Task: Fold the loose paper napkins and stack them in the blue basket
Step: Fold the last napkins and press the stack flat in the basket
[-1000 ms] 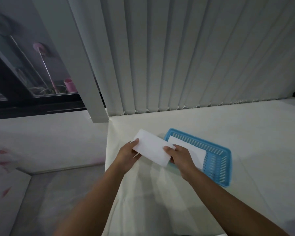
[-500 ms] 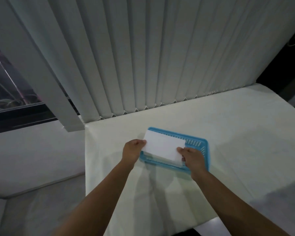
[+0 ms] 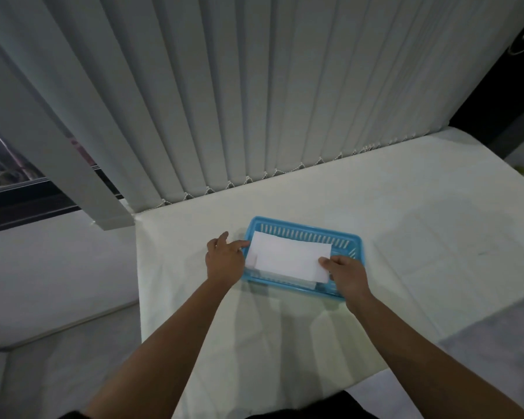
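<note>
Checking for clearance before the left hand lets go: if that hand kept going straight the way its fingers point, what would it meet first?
Probably the left edge of the folded white paper napkin, which the left hand already seems to touch at its fingertips, just above the near-left rim of the blue slotted plastic basket. Depth is unclear.
</note>
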The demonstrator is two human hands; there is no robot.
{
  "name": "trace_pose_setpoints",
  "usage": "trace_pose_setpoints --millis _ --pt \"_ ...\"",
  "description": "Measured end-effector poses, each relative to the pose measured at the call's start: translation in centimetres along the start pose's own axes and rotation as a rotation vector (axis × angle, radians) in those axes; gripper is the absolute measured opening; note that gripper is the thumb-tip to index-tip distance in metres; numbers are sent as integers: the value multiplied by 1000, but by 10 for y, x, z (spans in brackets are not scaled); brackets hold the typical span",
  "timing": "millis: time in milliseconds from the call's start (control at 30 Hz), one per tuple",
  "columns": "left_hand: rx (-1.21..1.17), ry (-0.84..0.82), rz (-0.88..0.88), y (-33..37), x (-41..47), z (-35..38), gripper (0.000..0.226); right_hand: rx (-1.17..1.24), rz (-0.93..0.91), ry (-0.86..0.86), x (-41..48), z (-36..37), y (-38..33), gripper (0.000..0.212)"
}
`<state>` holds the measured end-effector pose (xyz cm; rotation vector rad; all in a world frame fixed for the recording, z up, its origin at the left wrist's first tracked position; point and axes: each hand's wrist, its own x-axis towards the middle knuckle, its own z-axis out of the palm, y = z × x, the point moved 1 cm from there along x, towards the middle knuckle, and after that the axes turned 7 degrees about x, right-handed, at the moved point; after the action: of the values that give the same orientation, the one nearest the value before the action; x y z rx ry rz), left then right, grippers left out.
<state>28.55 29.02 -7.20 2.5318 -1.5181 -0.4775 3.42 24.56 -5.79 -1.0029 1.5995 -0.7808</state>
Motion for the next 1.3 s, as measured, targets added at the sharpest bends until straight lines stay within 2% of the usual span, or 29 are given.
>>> trace_pose_setpoints --millis 100,233,433,567,867,1300 --pt "133 5 53 1 -1 1 43 15 5 -12 2 4 -1 24" --pt "175 -9 49 3 -1 3 42 35 -2 -17 3 10 -2 20" --pt "162 -23 41 3 0 4 43 46 6 -34 2 17 -2 18" --pt "162 -24 45 2 1 5 43 49 12 -37 4 19 -2 31" --pt "138 -18 54 0 0 8 44 -115 -50 -10 6 18 -4 16" --pt "72 7 75 -11 5 15 47 -173 -91 12 2 18 -9 22"
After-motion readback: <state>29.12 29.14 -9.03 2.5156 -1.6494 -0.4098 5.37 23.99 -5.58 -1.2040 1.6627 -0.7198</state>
